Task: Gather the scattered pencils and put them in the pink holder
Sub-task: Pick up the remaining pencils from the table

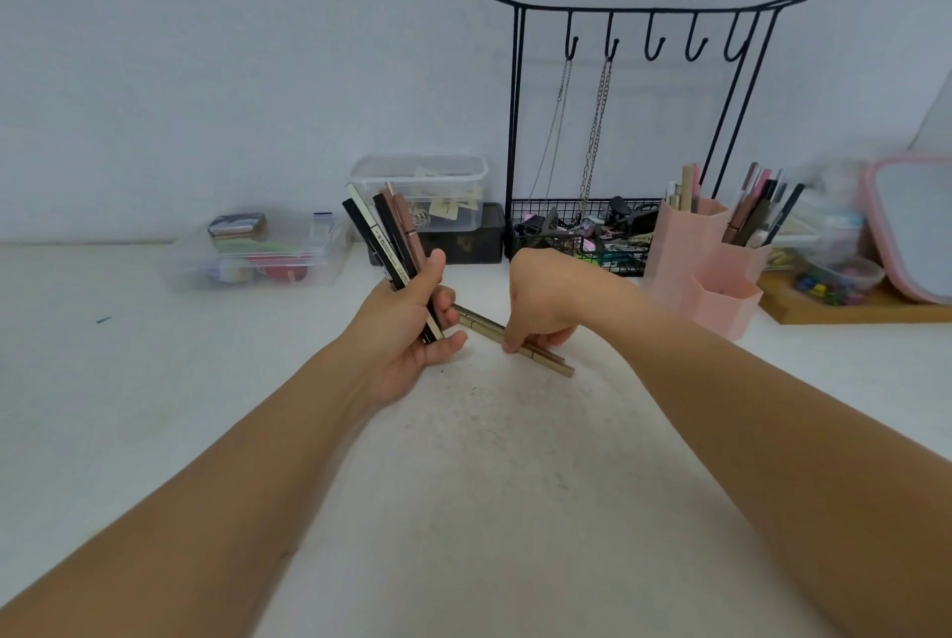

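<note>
My left hand grips a bundle of several pencils, black, cream and brown, standing upright and tilted left above the white table. My right hand reaches down, and its fingertips pinch two olive-gold pencils that lie side by side on the table between the hands. The pink holder, a cluster of hexagonal tubes, stands to the right of my right hand with several pencils and pens sticking out of its taller tubes.
A black wire jewellery stand with chains and a full basket stands behind my right hand. Clear plastic boxes sit at the back left and centre. A pink-framed mirror and a wooden tray are at the far right.
</note>
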Motion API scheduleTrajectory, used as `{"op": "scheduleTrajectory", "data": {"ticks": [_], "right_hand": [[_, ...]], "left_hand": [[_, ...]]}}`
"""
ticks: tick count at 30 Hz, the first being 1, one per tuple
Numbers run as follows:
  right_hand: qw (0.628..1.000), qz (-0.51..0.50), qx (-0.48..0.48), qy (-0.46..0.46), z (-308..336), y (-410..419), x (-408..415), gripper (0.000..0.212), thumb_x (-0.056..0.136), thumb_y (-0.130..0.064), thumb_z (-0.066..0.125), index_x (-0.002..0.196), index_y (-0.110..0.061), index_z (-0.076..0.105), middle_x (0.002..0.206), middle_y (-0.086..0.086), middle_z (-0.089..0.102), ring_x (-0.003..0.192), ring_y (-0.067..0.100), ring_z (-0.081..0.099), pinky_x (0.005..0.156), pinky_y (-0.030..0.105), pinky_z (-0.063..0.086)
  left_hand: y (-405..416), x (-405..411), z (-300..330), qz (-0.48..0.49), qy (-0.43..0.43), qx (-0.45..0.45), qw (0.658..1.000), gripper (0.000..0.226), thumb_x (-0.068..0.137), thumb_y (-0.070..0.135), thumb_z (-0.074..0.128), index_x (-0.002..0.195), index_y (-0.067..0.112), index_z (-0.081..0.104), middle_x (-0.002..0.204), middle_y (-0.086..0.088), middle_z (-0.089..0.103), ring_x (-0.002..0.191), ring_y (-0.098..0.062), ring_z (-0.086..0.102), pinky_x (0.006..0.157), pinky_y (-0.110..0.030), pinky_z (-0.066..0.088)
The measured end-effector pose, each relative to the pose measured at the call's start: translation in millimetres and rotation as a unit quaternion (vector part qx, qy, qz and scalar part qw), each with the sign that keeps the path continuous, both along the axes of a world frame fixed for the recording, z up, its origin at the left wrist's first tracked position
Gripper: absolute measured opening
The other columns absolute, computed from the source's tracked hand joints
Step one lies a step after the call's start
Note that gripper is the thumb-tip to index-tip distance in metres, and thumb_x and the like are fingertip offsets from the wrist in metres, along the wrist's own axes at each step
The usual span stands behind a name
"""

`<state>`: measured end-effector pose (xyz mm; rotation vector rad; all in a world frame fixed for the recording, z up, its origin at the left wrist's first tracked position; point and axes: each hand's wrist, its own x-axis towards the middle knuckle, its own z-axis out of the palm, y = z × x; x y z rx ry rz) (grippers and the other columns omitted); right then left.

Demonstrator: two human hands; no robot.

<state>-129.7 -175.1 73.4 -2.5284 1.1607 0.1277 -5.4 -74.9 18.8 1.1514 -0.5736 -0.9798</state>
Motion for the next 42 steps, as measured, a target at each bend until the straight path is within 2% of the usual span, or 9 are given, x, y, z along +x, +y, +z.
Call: {"op": "scheduleTrajectory", "data": {"ticks": [4, 7, 11, 16, 19, 25, 30, 38, 42], "right_hand": [[0.995, 0.033, -0.096, 0.001, 0, 7, 2, 0.023, 0.077, -0.019, 0.079, 0.061, -0.008, 0.066, 0.053, 0.002, 0.067, 0.054, 0.018, 0.071, 0.063, 0.031, 0.064], [0.995, 0.040, -0.094, -0.023, 1, 8, 1, 0.029, 0.082, -0.021, 0.074, 0.059, -0.009, 0.061, 0.049, 0.000, 0.062, 0.044, 0.016, 0.062, 0.053, 0.026, 0.055], [0.987, 0.009, 0.003, -0.161, 14, -2, -4, 0.021, 0.085, -0.018, 0.070, 0.077, 0.000, 0.074, 0.064, 0.007, 0.070, 0.057, 0.015, 0.064, 0.064, 0.031, 0.061], [0.890, -0.008, 0.252, -0.380, 21, -5, -3, 0.009, 0.088, -0.012, 0.072, 0.085, -0.004, 0.072, 0.068, 0.004, 0.064, 0.057, 0.010, 0.057, 0.053, 0.020, 0.050], [0.860, 0.004, 0.290, -0.421, 14, -1, 2, 0.008, 0.091, -0.008, 0.070, 0.090, 0.000, 0.072, 0.070, 0.007, 0.067, 0.056, 0.010, 0.061, 0.054, 0.018, 0.054], [0.873, 0.036, 0.249, -0.419, 5, 1, 5, 0.013, 0.091, -0.005, 0.068, 0.098, 0.006, 0.071, 0.074, 0.013, 0.070, 0.064, 0.015, 0.066, 0.060, 0.021, 0.056], [0.899, 0.070, 0.179, -0.393, 1, 1, 6, 0.008, 0.087, 0.002, 0.071, 0.095, 0.002, 0.074, 0.076, 0.016, 0.072, 0.060, 0.010, 0.066, 0.060, 0.019, 0.055], [0.883, 0.036, 0.240, -0.403, -3, -7, 3, 0.005, 0.091, -0.009, 0.071, 0.095, -0.008, 0.074, 0.078, 0.004, 0.070, 0.064, 0.010, 0.064, 0.057, 0.021, 0.053], [0.972, 0.003, 0.056, -0.230, -6, -19, 0, 0.025, 0.093, -0.029, 0.071, 0.101, -0.006, 0.075, 0.092, 0.009, 0.074, 0.077, 0.018, 0.071, 0.063, 0.025, 0.058]], "left_hand": [[0, -1, -2, -0.014, 0.002, 0.008, 1.000, 0.031, 0.093, 0.044, 0.068, 0.098, 0.018, 0.051, 0.067, 0.000, 0.056, 0.060, -0.012, 0.056, 0.047, -0.024, 0.053], [-1, -3, -3, -0.031, -0.005, 0.016, 0.999, 0.028, 0.094, 0.040, 0.068, 0.100, 0.018, 0.052, 0.066, -0.002, 0.055, 0.058, -0.013, 0.056, 0.047, -0.025, 0.052], [-1, -5, -2, -0.048, -0.004, 0.011, 0.999, 0.026, 0.096, 0.034, 0.066, 0.103, 0.017, 0.049, 0.062, -0.002, 0.048, 0.051, -0.012, 0.047, 0.039, -0.022, 0.036], [2, -7, 0, -0.086, 0.026, 0.015, 0.996, 0.033, 0.094, 0.049, 0.064, 0.091, 0.018, 0.050, 0.063, -0.001, 0.046, 0.052, -0.011, 0.042, 0.039, -0.020, 0.029], [3, -9, 1, -0.113, 0.048, 0.008, 0.992, 0.043, 0.090, 0.062, 0.058, 0.092, 0.019, 0.053, 0.065, -0.001, 0.047, 0.053, -0.011, 0.042, 0.038, -0.019, 0.030], [2, -8, -2, -0.140, 0.042, 0.011, 0.989, 0.052, 0.086, 0.068, 0.055, 0.099, 0.018, 0.049, 0.066, -0.001, 0.045, 0.056, -0.011, 0.042, 0.036, -0.018, 0.031], [4, -9, -2, -0.152, 0.020, 0.005, 0.988, 0.045, 0.082, 0.061, 0.061, 0.086, 0.018, 0.049, 0.066, 0.001, 0.042, 0.052, -0.009, 0.041, 0.036, -0.016, 0.030], [5, -4, -1, -0.107, -0.025, -0.007, 0.994, 0.028, 0.086, 0.039, 0.071, 0.093, 0.019, 0.052, 0.061, 0.004, 0.041, 0.049, -0.006, 0.039, 0.036, -0.015, 0.026], [4, 0, -1, -0.058, -0.002, -0.016, 0.998, 0.025, 0.093, 0.036, 0.069, 0.090, 0.023, 0.047, 0.061, 0.002, 0.046, 0.053, -0.010, 0.045, 0.040, -0.018, 0.036]]}}
